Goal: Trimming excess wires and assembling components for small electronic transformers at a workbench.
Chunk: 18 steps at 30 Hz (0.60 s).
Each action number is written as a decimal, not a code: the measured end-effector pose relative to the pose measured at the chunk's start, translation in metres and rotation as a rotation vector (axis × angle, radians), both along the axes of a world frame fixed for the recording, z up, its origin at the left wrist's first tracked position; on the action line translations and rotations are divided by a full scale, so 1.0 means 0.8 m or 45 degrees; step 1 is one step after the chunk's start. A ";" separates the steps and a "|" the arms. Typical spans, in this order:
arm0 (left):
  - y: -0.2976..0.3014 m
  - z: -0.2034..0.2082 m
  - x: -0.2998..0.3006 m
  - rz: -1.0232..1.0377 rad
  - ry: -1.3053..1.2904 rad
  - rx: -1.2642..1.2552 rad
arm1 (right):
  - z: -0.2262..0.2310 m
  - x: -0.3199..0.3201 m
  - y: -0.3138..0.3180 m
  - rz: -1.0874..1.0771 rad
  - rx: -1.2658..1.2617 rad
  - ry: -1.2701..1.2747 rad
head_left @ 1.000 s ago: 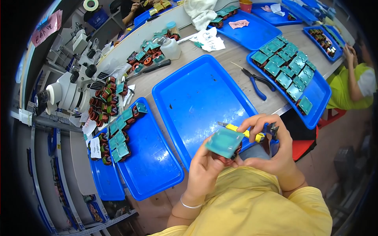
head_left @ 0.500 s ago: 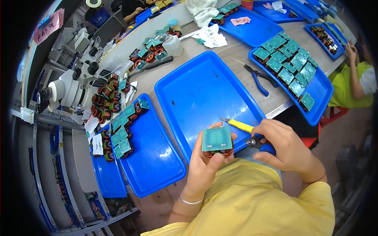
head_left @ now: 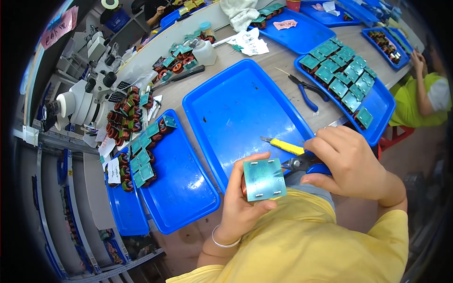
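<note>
Closed around a copper-wound coil with a square green circuit board is my left hand. The board's flat side faces up, with small silver solder points near its edges; the copper windings show at its left side. My right hand grips a pair of blue-handled cutters. Their dark jaws are right beside the board's right edge; whether they touch it I cannot tell. A yellow utility knife lies in the big blue tray just beyond both hands, its blade pointing left.
Blue-handled pliers lie right of the big tray. A right-hand tray carries several green-board coils. More coils fill the left trays and a pile. A white bottle stands behind. Another person sits far right.
My left hand has tilted the coil so its board faces up more squarely. The cutters in my right hand have come closer to the board's right edge, their jaws now more visible.
</note>
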<state>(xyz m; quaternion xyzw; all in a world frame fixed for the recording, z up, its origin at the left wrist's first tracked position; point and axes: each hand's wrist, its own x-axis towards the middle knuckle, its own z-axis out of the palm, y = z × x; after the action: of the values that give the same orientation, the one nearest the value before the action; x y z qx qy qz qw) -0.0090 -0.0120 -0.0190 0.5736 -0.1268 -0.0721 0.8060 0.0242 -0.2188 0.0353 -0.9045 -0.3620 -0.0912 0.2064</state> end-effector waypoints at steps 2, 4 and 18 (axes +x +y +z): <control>0.006 0.004 0.001 -0.076 0.109 -0.069 | 0.000 0.000 -0.001 -0.036 -0.018 0.016; 0.008 0.004 0.003 -0.148 0.217 -0.137 | -0.002 0.001 0.000 0.016 0.102 0.039; 0.002 -0.034 0.015 -0.886 0.383 -1.141 | -0.014 -0.001 0.016 0.013 0.733 0.569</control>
<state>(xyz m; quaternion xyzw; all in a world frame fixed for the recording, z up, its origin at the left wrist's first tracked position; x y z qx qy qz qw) 0.0032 -0.0103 -0.0459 0.0848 -0.2101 -0.3524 0.9080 0.0237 -0.2058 0.0243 -0.8051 -0.2720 0.0117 0.5270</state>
